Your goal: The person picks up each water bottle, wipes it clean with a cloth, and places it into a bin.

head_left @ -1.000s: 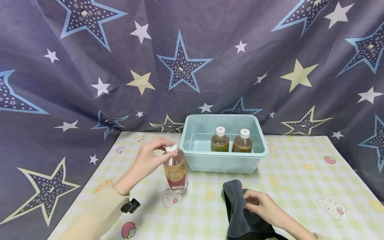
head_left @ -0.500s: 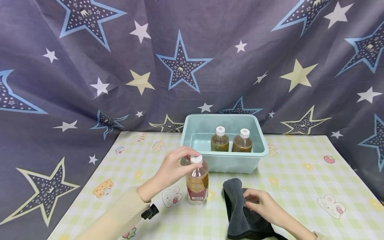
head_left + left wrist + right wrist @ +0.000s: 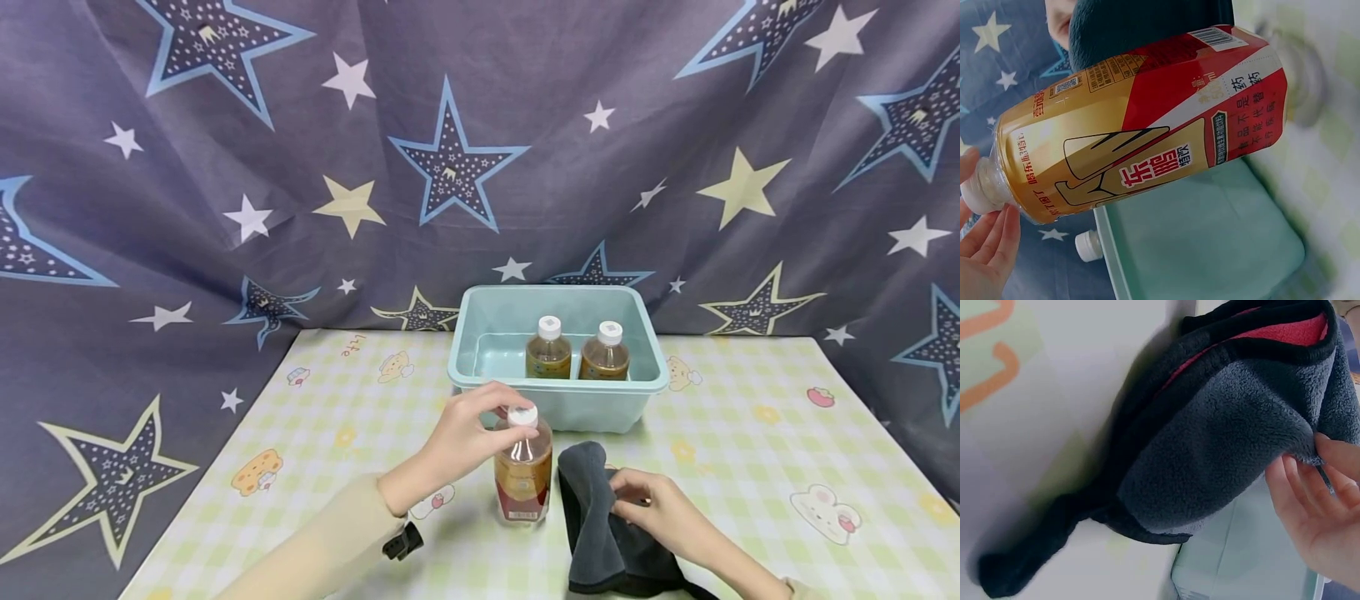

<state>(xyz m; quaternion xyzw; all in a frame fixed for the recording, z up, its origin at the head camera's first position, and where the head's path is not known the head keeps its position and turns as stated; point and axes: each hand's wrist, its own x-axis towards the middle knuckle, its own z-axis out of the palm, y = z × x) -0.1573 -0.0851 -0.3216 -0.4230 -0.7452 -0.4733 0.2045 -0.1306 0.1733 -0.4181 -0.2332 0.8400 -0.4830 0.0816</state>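
In the head view my left hand (image 3: 468, 433) pinches the white cap of a drink bottle (image 3: 522, 479) between thumb and fingers. The bottle hangs upright, close over the table, with a gold and red label that fills the left wrist view. To its right, my right hand (image 3: 656, 512) pinches a fold of a dark grey fleecy cloth (image 3: 600, 533). The right wrist view shows black edging on the cloth (image 3: 1222, 437), a red lining and a black strap trailing onto the table. Only a narrow gap separates bottle and cloth.
A light blue plastic basin (image 3: 592, 408) stands behind the hands. Two similar bottles, one on the left (image 3: 548, 354) and one on the right (image 3: 604, 357), stand inside it. A checked tablecloth (image 3: 750, 433) covers the table, and a starry curtain (image 3: 570, 200) hangs at the back.
My left hand has carried the bottle rightward and nearer to me, from beside the basin's left end to next to the cloth. The right hand and the cloth stay in place.
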